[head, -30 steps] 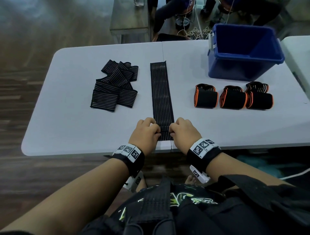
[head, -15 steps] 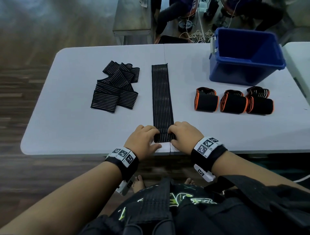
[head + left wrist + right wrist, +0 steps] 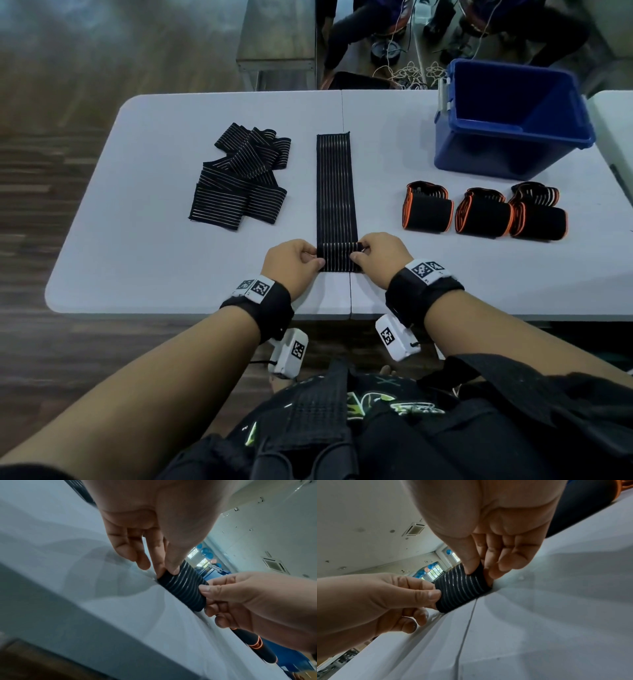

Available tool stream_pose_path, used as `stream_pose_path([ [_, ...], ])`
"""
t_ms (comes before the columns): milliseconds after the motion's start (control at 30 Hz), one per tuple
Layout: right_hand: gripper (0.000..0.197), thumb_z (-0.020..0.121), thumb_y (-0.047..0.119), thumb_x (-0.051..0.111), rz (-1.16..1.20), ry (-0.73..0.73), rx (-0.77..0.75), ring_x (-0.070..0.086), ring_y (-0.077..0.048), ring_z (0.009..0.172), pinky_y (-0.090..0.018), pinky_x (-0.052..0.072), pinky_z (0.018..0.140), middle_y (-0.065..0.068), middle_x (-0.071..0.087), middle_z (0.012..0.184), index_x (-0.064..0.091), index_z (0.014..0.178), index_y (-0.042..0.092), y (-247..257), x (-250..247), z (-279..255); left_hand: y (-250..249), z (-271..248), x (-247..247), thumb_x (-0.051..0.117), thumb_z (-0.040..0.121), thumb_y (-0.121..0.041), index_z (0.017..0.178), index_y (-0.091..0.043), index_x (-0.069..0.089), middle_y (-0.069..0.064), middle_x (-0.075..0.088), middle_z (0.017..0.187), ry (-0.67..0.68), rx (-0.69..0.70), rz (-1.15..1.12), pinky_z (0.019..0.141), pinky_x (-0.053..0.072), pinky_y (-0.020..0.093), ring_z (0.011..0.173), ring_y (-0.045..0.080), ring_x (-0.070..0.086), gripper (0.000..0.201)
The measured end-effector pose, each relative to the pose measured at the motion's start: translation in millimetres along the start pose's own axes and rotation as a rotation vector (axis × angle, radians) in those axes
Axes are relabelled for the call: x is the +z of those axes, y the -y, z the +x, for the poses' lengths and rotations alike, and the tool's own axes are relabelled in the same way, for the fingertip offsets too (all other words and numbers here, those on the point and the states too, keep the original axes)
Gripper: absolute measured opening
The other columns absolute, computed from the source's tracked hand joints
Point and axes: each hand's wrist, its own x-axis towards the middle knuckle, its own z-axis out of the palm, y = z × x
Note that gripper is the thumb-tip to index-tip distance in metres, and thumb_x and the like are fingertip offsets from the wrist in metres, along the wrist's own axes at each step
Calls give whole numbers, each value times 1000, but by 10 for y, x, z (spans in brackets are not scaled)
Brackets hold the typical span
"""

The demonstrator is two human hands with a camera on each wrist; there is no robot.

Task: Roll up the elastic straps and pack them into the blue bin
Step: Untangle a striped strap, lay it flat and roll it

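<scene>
Your left hand (image 3: 294, 265) and right hand (image 3: 380, 257) each pinch an end of the small roll started at the near end of the striped elastic strap (image 3: 336, 192), laid flat mid-table. Uneven pinch pressure will likely cone the roll or let it spring open. Versus a second ago: fingers were pressed on the flat end; now a fold is raised.

White table (image 3: 144, 192), wood floor (image 3: 51, 102), perhaps balloons (image 3: 206, 553)

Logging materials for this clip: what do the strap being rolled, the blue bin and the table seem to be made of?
Strap being rolled: woven elastic fabric, black with pale ribbed lines, matte.
Blue bin: likely moulded plastic, smooth with slight sheen.
Table: probably plastic folding top; matte pale surface, centre seam.
</scene>
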Motion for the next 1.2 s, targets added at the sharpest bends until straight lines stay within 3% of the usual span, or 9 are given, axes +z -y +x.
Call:
stream_pose_path([
  [100, 13, 95, 28, 64, 75, -20, 55, 61, -22, 89, -31, 47, 76, -2, 63, 92, 59, 96, 16, -9, 28, 26, 10, 1, 4, 77, 85, -32, 103, -24, 62, -8, 72, 79, -16, -50, -87, 83, 51, 30, 87, 9, 67, 24],
  [200, 28, 92, 29, 68, 166, -40, 84, 65, -21, 87, -37, 55, 79, -3, 64, 97, 50, 113, 20, -31, 59, 48, 7, -6, 2, 77, 84, -31, 99, -24, 59, -6, 72, 76, -21, -54, -113, 79, 51, 30, 83, 10, 66, 25],
  [333, 21, 96, 27, 62, 112, -32, 33, 63, -20, 76, -35, 54, 70, -6, 63, 89, 47, 110, 24, -4, 60, 29, -13, -5, 1, 74, 86, -27, 99, -26, 54, -4, 71, 68, -21, 10, -66, 69, 50, 26, 72, 8, 66, 24],
  [500, 25, 100, 30, 55, -17, -41, -22, 61, -26, 99, -37, 52, 86, -8, 65, 110, 58, 123, 19, 17, 84, 9, -32, 14, 42, 64, 95, -26, 112, -29, 59, -4, 71, 72, 18, 114, 79, 75, 54, 30, 74, 10, 66, 17],
  [633, 54, 89, 47, 66, -139, 9, -96, 62, -25, 107, -37, 52, 89, -4, 65, 115, 54, 133, 20, -25, 107, -19, -1, 23, 69, 56, 98, -31, 127, -26, 59, -6, 73, 88, 40, 180, 218, 86, 54, 36, 89, 16, 66, 29],
  [867, 61, 89, 37, 68, -271, 24, -147, 52, -27, 119, -43, 49, 98, -6, 54, 127, 44, 144, 24, -98, 114, -21, 81, 39, 29, 74, 84, -43, 133, -33, 50, -10, 55, 84, 102, 245, 338, 75, 49, 29, 80, 13, 56, 55],
  [1000, 50, 95, 37, 60, -192, 24, -156, 56, -24, 114, -40, 49, 95, -3, 56, 125, 47, 141, 22, -99, 143, -41, 100, 73, 45, 73, 85, -40, 132, -34, 49, -11, 58, 78, 103, 231, 285, 75, 53, 33, 77, 13, 60, 53],
  [1100, 28, 99, 38, 50, -141, 36, -154, 60, -22, 97, -40, 52, 87, -3, 62, 111, 57, 121, 22, -96, 128, -25, 107, 78, 54, 71, 87, -38, 131, -36, 49, -10, 59, 76, 114, 208, 240, 73, 52, 32, 75, 13, 60, 49],
  [1200, 24, 103, 36, 45, -89, 46, -110, 60, -22, 88, -40, 51, 79, -4, 63, 98, 58, 108, 16, -77, 101, 6, 96, 78, 61, 62, 94, -37, 123, -36, 57, -5, 64, 74, 100, 150, 144, 67, 48, 30, 71, 13, 60, 29],
])
